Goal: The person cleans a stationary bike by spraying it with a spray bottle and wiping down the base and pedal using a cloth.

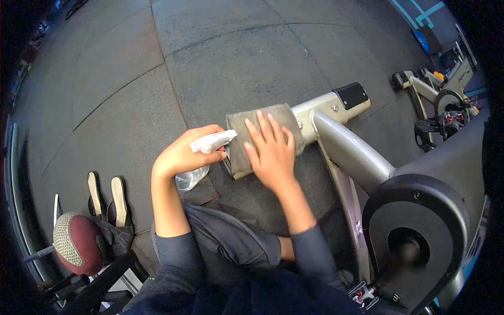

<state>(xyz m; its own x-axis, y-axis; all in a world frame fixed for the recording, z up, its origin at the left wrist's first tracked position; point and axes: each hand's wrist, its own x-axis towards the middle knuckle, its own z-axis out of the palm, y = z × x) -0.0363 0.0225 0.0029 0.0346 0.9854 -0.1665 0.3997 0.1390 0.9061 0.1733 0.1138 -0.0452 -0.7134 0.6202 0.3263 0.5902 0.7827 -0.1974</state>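
My left hand (186, 149) is closed around the neck of a spray bottle. Its white spray head (215, 140) points toward the upper right, and the clear bottle body (192, 179) shows below my palm. A grey-brown cloth (239, 155) is draped over the end of the exercise bike's light metal base (312, 107). My right hand (273, 152) lies on the cloth with its fingers spread and slightly blurred. The spray head is just left of the cloth; a dark edge shows under the cloth's left side.
The bike's black round housing (420, 231) and pedal (362, 295) stand close on my right. Another exercise bike (446, 100) is at the upper right. To my left are a pair of sandals (119, 202) and a maroon bike saddle (86, 244). Dark rubber tiles (121, 110) cover the floor.
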